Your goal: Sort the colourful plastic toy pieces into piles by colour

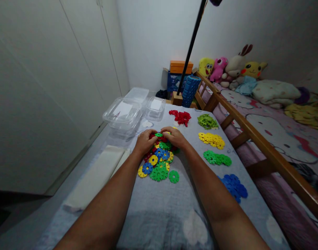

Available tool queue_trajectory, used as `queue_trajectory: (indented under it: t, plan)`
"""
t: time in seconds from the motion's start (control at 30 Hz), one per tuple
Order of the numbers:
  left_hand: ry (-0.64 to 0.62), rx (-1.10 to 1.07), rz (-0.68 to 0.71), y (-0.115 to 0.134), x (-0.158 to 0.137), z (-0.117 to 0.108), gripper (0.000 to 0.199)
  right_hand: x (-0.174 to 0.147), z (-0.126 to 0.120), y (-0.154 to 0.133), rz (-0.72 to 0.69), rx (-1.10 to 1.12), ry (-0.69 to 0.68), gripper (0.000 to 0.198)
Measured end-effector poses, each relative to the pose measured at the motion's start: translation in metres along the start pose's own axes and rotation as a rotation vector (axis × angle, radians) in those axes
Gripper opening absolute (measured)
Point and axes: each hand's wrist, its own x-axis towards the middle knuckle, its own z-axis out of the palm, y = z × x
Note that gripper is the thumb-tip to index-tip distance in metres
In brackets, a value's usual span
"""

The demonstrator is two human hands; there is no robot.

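Observation:
On the blue cloth lies a mixed pile of plastic snowflake discs in red, yellow, blue and green. My left hand curls round the pile's far left side, its thumb against the pieces. Opposite it, my right hand curves over the far right side, fingers bent inward on discs. Between the two thumbs shows a green snowflake disc above red pieces. Fingertips of both hands are partly hidden among the discs. A single green disc lies flat at the pile's near right edge.
Along the right are sorted heaps: red pieces, light green discs, yellow discs, green discs and blue discs. Clear lidded boxes stand at the back left. Folded white cloth lies left. A wooden bed rail borders the right.

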Motion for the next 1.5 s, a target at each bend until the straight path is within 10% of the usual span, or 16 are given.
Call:
queue_trajectory:
  t: [0.17,0.67,0.97,1.2,1.5]
  plan:
    - [0.026,0.049,0.024,-0.002,0.001,0.003,0.029,0.002,-0.015,0.027,0.227,-0.159,0.232,0.033]
    - [-0.058,0.129,0.001,0.0,0.001,0.0,0.038,0.007,-0.022,0.03,0.344,-0.534,0.189,0.028]
    - [-0.054,0.098,0.005,-0.005,0.002,0.002,0.039,-0.046,-0.114,0.074,0.441,-0.379,0.423,0.025]
    - [-0.062,0.082,0.004,-0.005,0.002,0.0,0.041,-0.102,-0.161,0.115,0.59,-0.458,0.327,0.023]
    - [-0.07,0.054,0.0,-0.002,0.0,-0.002,0.045,-0.118,-0.145,0.106,0.603,-0.711,0.14,0.026]
